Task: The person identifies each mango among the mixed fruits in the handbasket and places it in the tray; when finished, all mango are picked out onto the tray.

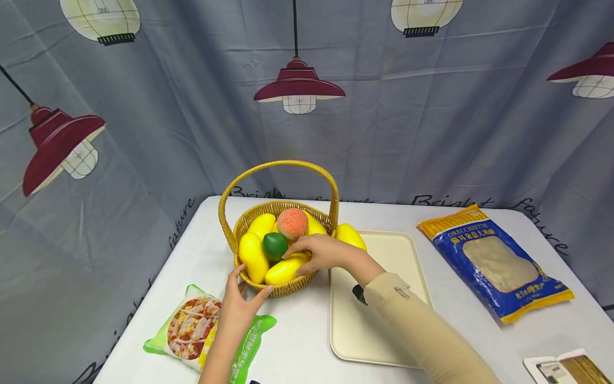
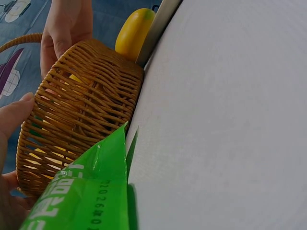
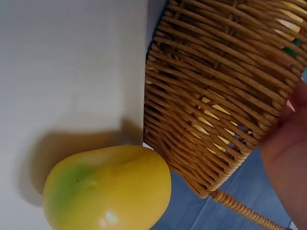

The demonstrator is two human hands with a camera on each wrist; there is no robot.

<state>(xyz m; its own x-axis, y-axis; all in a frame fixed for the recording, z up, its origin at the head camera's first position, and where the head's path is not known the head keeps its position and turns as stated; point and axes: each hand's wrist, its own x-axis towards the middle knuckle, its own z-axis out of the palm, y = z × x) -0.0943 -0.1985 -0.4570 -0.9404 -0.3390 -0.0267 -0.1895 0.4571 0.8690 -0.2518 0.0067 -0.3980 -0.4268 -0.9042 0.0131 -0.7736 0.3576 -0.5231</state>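
Note:
A woven wicker basket with a tall arched handle stands on the white table, filled with several yellow mangoes, a reddish peach and a green fruit. My left hand holds the front left rim of the basket, thumb at the front and fingers at the side. From the right, my right hand reaches over the rim, its thumb and fingers around the front mango. In the right wrist view, wickerwork hides most of the fingers. Another mango lies outside, just right of the basket.
A beige tray lies right of the basket, under my right forearm. At far right is a blue pasta bag. A green food packet lies beneath my left forearm. A card sits at the lower right corner.

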